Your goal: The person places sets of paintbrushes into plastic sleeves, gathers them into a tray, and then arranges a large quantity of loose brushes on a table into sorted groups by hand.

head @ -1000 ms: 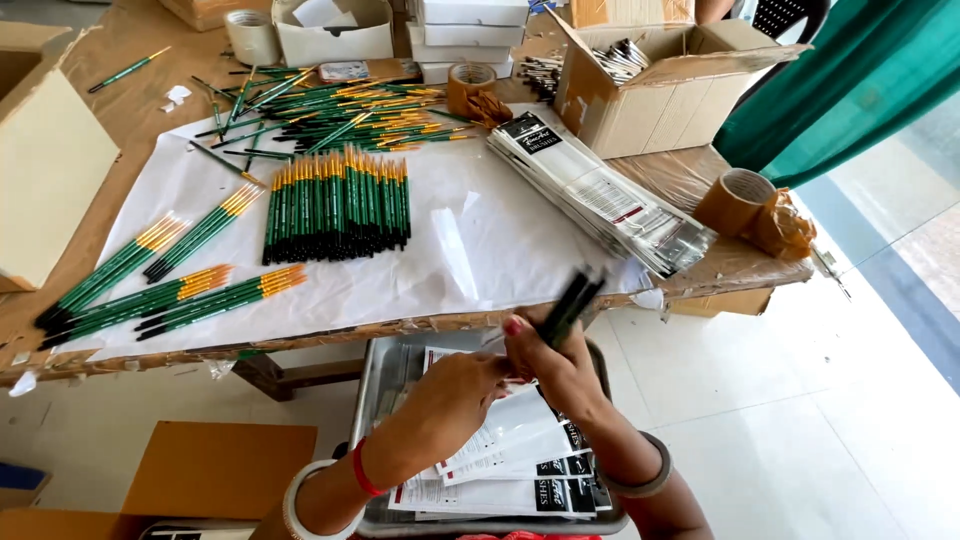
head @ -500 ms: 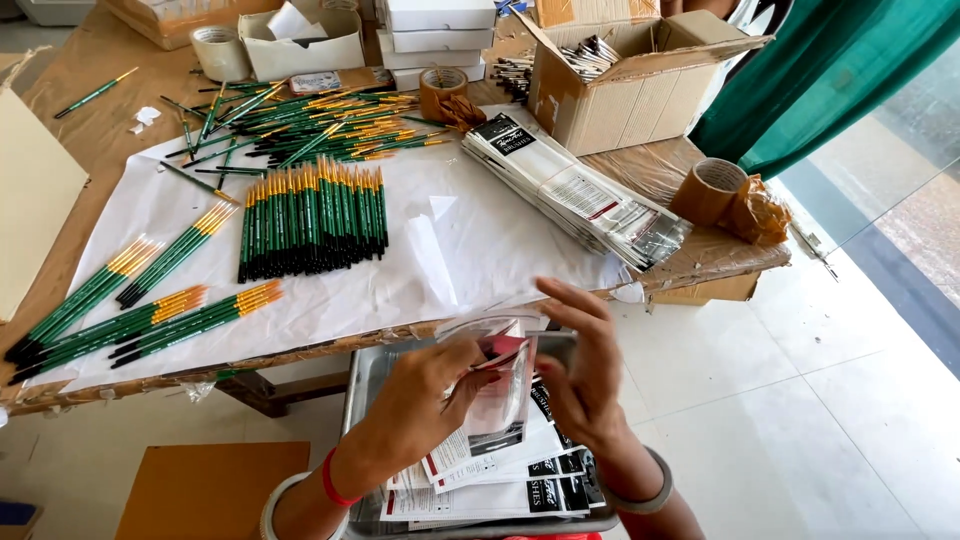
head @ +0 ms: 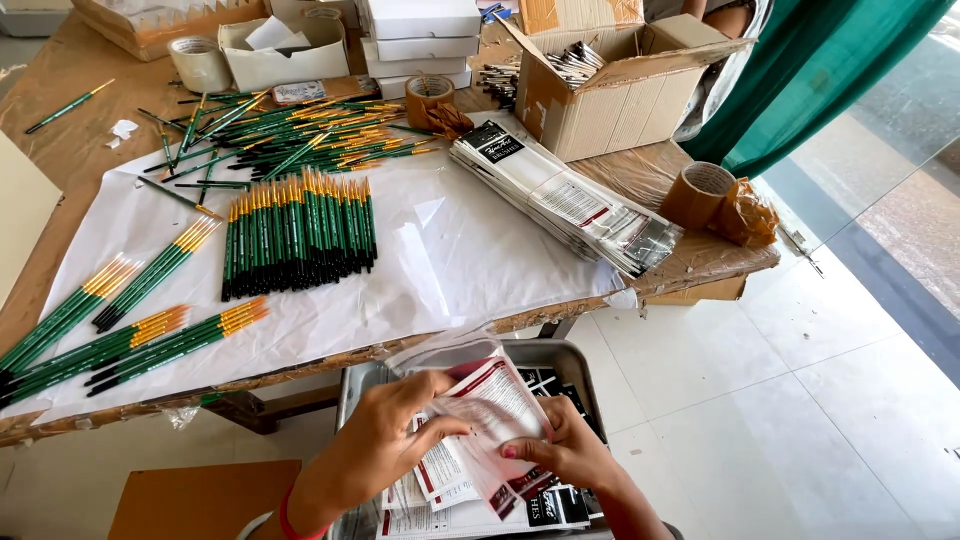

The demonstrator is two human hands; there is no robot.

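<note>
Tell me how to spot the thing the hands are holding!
Find the grey metal tray below the table's front edge. Above it, the left hand and right hand pinch a clear plastic packet with a red-and-white card inside. Only this packet is lifted; other cards lie flat in the tray.

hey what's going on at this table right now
A person holds a clear plastic sleeve with a red and white printed card in both hands, the left hand and the right hand, above a grey metal tray of similar printed cards. On the wooden table's white sheet lie rows of green-handled paintbrushes, a stack of packed sleeves, brown tape rolls and an open cardboard box.
</note>
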